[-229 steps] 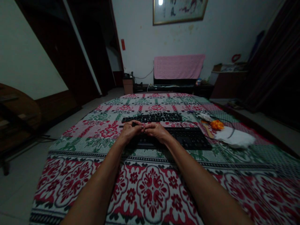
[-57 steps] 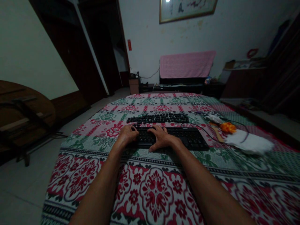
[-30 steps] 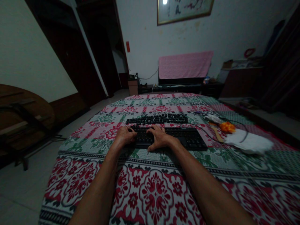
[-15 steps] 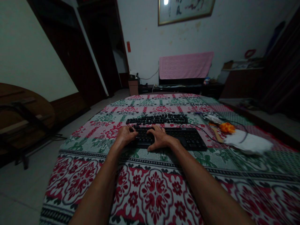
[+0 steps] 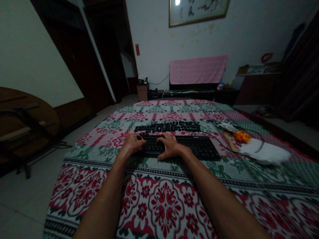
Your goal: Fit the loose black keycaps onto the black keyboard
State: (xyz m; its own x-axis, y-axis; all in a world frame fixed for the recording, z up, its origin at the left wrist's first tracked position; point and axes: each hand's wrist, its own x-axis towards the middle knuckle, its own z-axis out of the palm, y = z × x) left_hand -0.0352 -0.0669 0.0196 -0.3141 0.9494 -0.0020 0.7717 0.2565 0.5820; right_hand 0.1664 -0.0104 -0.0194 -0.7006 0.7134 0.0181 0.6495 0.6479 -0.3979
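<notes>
Lying crosswise on the cloth-covered desk (image 5: 163, 205), the black keyboard (image 5: 201, 147) runs its long axis left to right, and it's the left hand (image 5: 132, 143) nearest that left end, fingers bunched together by the far corner; whether they're clamped on something small, I can't tell, the dark hides it. Over to the right hand (image 5: 170, 146): fingers apart, reaching forward across the keyboard's left half, thumb spread wide toward the near edge, seemingly touching the board and gripping nothing that shows. Just beyond, roughly parallel, sits a band of small black keycaps (image 5: 169, 126), with a cable (image 5: 216, 136), an orange bundle (image 5: 242, 136) and a white bag (image 5: 265, 152) off right.
</notes>
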